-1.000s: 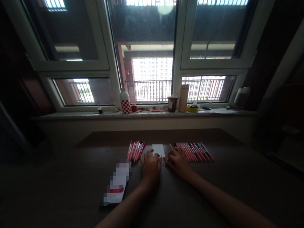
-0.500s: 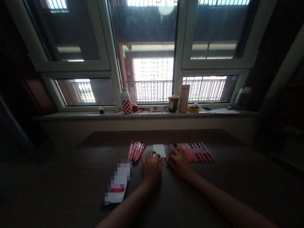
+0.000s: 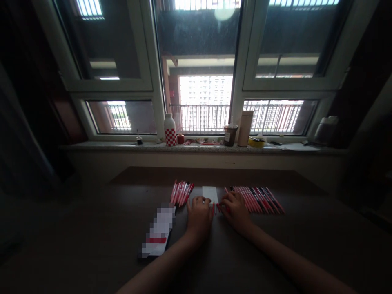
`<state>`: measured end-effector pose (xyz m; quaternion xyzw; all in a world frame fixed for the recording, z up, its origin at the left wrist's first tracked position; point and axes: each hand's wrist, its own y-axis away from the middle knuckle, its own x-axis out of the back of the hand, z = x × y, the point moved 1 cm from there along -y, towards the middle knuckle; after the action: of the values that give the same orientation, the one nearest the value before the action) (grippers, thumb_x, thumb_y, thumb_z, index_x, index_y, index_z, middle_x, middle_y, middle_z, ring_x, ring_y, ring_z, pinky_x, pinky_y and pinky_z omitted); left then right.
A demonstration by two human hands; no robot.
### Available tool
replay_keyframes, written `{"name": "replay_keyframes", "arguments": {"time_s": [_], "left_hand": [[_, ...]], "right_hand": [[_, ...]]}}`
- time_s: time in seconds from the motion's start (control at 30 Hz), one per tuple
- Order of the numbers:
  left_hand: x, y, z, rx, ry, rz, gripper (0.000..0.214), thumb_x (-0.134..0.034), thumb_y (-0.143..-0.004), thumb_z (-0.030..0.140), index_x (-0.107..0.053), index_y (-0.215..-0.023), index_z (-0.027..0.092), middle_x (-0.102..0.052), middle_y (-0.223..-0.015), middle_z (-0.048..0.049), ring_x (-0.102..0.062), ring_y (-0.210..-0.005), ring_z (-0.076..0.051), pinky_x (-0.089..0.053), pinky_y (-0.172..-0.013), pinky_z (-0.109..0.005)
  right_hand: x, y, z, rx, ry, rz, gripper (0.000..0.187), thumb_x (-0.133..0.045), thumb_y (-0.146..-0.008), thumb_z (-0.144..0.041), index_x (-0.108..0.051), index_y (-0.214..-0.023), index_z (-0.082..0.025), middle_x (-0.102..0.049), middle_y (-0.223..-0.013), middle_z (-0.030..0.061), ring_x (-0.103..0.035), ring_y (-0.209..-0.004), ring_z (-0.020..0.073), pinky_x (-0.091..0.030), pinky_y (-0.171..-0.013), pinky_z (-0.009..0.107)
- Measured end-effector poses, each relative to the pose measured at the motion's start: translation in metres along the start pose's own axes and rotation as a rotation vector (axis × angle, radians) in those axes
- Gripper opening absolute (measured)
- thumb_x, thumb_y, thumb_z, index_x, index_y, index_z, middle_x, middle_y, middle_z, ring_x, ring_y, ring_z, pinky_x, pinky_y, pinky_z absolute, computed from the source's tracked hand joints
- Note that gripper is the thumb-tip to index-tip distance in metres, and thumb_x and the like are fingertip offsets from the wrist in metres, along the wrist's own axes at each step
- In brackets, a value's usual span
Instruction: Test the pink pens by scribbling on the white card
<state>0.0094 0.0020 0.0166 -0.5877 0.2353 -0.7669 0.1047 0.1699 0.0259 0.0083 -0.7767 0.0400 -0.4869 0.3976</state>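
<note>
My left hand [image 3: 199, 216] rests low on the table by the near edge of a small white card [image 3: 209, 193]. Its fingers are curled and close to a red pen piece [image 3: 213, 209]; their grip is partly hidden. Facing it, my right hand [image 3: 237, 211] has its fingers drawn together at a short red pen part [image 3: 218, 207]. A thin clear tube [image 3: 215, 208] lies between both hands. To the left is a bunch of pink and red pens [image 3: 181, 193]; a longer row of pink, red and black pens [image 3: 260, 200] lies beyond my right hand.
A blurred-out flat box or phone-like thing [image 3: 159, 230] lies left of my left forearm. On the windowsill [image 3: 196, 148] stand a checkered bottle [image 3: 170, 130], a drink cup [image 3: 230, 135], a tan flask [image 3: 245, 128] and a yellow tape roll [image 3: 256, 142].
The whole view has shifted, so everything sits a little farther right. Both hands stay at the small pen parts, with only slight finger movement.
</note>
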Motion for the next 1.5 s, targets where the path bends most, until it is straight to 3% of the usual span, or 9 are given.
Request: {"name": "replay_keyframes", "arguments": {"time_s": [0.37, 0.73, 0.97, 1.5], "left_hand": [[0.017, 0.005, -0.007, -0.012, -0.056, -0.027, 0.024, -0.044, -0.086, 0.027, -0.061, -0.103, 0.024, -0.059, -0.105, -0.0081, -0.048, -0.104, -0.025, -0.032, -0.095, -0.046], [0.035, 0.027, -0.048, 0.044, -0.05, -0.023, 0.026, -0.047, -0.085, 0.028, -0.06, -0.107, 0.024, -0.057, -0.111, -0.007, -0.047, -0.107, -0.024, -0.031, -0.1, -0.044], [0.045, 0.033, -0.056, 0.045, -0.068, 0.0, 0.027, -0.049, -0.085, 0.027, -0.058, -0.11, 0.024, -0.057, -0.112, -0.0071, -0.047, -0.11, -0.024, -0.029, -0.103, -0.046], [0.073, 0.065, -0.106, 0.108, -0.039, 0.109, 0.027, -0.051, -0.082, 0.031, -0.059, -0.106, 0.023, -0.057, -0.109, -0.0074, -0.048, -0.106, -0.024, -0.037, -0.095, -0.042]], "right_hand": [[-0.003, 0.0, -0.018, 0.029, -0.018, -0.045, 0.009, -0.057, -0.086, -0.024, -0.066, -0.086, -0.023, -0.062, -0.096, 0.0053, -0.044, -0.104, 0.0266, -0.031, -0.096, 0.045], [-0.003, 0.002, -0.037, 0.082, -0.054, -0.071, 0.011, -0.054, -0.087, -0.024, -0.066, -0.086, -0.023, -0.061, -0.095, 0.0051, -0.047, -0.103, 0.0254, -0.031, -0.098, 0.045], [-0.006, 0.001, -0.047, 0.122, -0.08, -0.076, 0.012, -0.054, -0.088, -0.021, -0.065, -0.085, -0.023, -0.06, -0.093, 0.0048, -0.047, -0.101, 0.0244, -0.033, -0.096, 0.046], [-0.013, 0.006, -0.055, 0.131, -0.111, -0.093, 0.01, -0.055, -0.087, -0.021, -0.065, -0.088, -0.021, -0.059, -0.096, 0.0067, -0.047, -0.102, 0.0254, -0.038, -0.092, 0.044]]}}
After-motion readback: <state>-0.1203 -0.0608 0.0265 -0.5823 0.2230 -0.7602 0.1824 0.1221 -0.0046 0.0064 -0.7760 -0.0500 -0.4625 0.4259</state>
